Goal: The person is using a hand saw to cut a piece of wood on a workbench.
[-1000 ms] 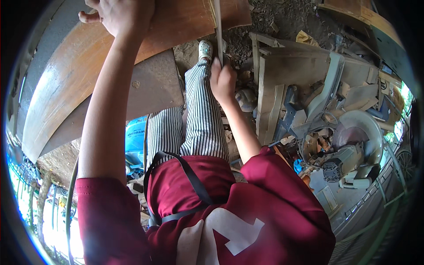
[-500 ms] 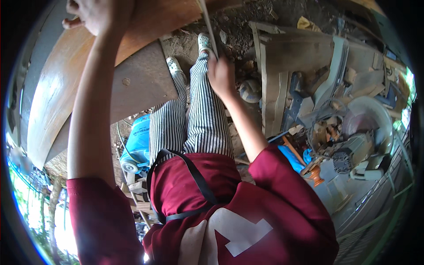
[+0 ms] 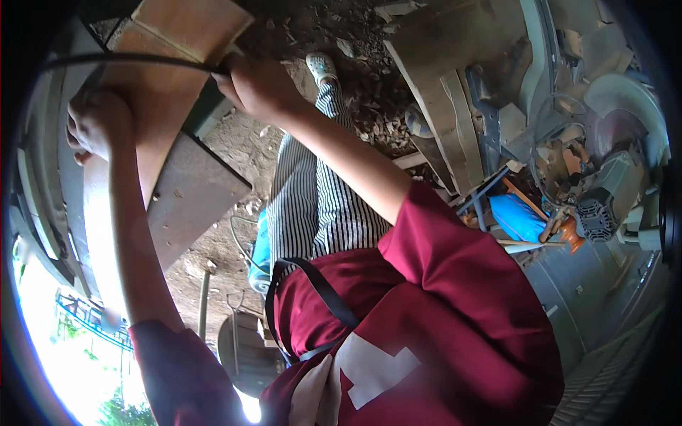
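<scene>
- The long curved brown wooden board (image 3: pixel 153 121) ran from the top of the view down the left side, and it serves here as the landmark for everything else.
- No container with visible contents could be made out; a blue plastic object (image 3: pixel 517 216) lay far right of the board among the machinery, and whether it held anything could not be told.
- The right hand (image 3: pixel 257 86) was clenched around a thin black cable (image 3: pixel 128 60) at the board's upper right edge, fingers wrapped fully over it.
- The cable arched from that hand leftward across the top of the board towards the dark rim of the view.
- The left hand (image 3: pixel 99 124) was closed over the board's left edge, fingers curled round the wood and gripping it.
- A flat grey-brown wooden panel (image 3: pixel 190 202) lay just right of the board and below the right hand, touching the board's side.
- The person wore a dark red shirt (image 3: pixel 426 334) and striped grey trousers (image 3: pixel 320 206), with a light shoe (image 3: pixel 322 69) on the debris-strewn dirt ground (image 3: pixel 369 78) right of the board.
- Well to the right of the board stood a circular saw machine with a round metal guard (image 3: pixel 618 106), with weathered timber planks (image 3: pixel 440 92) leaning between it and the shoe.
</scene>
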### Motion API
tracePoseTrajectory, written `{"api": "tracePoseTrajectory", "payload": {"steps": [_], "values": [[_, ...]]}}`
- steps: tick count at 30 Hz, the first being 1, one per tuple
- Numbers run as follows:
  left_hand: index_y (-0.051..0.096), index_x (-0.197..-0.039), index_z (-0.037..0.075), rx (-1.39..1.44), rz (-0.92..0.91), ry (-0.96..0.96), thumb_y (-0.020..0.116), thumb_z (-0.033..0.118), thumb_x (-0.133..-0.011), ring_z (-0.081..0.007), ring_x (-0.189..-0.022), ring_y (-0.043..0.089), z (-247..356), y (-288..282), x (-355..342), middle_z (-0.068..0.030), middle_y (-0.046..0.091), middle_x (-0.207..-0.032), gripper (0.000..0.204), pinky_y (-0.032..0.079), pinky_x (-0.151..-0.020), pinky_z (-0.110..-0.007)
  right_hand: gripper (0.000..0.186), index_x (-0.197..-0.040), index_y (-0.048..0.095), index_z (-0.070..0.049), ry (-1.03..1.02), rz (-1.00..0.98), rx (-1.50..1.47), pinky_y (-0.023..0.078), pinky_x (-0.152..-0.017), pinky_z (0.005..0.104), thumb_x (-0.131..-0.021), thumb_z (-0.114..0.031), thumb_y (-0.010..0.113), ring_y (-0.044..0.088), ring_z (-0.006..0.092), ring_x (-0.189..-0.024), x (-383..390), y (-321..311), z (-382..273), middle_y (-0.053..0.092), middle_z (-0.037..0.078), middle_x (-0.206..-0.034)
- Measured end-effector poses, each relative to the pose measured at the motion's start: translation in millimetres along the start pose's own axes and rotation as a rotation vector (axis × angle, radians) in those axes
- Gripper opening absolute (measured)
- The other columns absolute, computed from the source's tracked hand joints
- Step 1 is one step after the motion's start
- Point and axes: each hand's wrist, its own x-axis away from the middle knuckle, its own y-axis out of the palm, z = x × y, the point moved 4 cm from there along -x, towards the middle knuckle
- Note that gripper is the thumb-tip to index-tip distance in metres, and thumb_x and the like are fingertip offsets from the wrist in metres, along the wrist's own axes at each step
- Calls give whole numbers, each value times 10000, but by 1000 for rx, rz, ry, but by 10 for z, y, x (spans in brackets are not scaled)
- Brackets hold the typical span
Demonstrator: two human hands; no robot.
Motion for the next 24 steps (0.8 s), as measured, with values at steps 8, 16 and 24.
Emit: {"api": "tracePoseTrajectory", "payload": {"steps": [8, 16, 24], "values": [[548, -942, 91, -90, 124, -29, 433, 328, -756, -319, -1001, 412, 98, -51, 83, -161, 543, -949, 322, 270, -867, -454, 177, -848, 478, -9, 134, -144, 61, 450, -425, 319, -736, -116, 561, 539, 243, -475, 534, -12, 362, 512, 108, -552], [525, -959, 57, -96, 33, -25, 405, 292, -781, -317, -999, 412, 78, -100, 68, -134, 518, -1005, 319, 262, -868, -450, 176, -792, 490, -30, 98, -178, -27, 453, -475, 341, -744, -184, 559, 558, 241, -546, 403, 29, 412, 527, 106, -619], [551, -873, 32, -201, -93, 165, 442, 267, -746, -322, -960, 428, -346, 81, -147, -163, 544, -941, 289, 272, -859, -432, 215, -810, 512, -5, -130, 76, -31, 447, -459, 333, -704, -175, 591, 562, 263, -548, -22, 248, 116, 526, 151, -594]]}}
